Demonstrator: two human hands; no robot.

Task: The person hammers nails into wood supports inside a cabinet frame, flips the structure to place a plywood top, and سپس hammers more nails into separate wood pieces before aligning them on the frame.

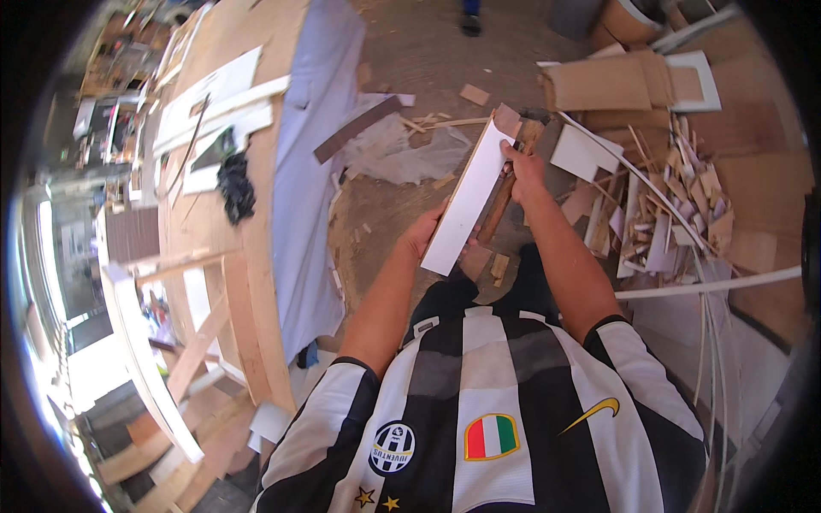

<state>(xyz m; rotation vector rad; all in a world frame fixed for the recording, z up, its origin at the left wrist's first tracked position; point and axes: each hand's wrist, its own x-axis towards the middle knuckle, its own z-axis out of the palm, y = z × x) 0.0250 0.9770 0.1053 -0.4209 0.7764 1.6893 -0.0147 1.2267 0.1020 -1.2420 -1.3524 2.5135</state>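
Observation:
A long white-faced board (466,209) with a light wood edge slants across the middle, in front of my body. My left hand (423,229) grips its near left edge, with the fingertips partly hidden beneath it. My right hand (524,171) is closed on the far right edge, the thumb resting on the white face. A brown wooden piece (500,208) shows along the board's right side; whether it touches the board I cannot tell. Small wood offcuts (499,268) lie below the board's near end.
On the left stands a long table (248,162) draped with pale sheeting, with white strips and a black plastic bag (235,184) on top. Right of me are a heap of wood scraps (676,201) and flattened cardboard (603,83). Clear plastic (402,154) lies on the floor ahead.

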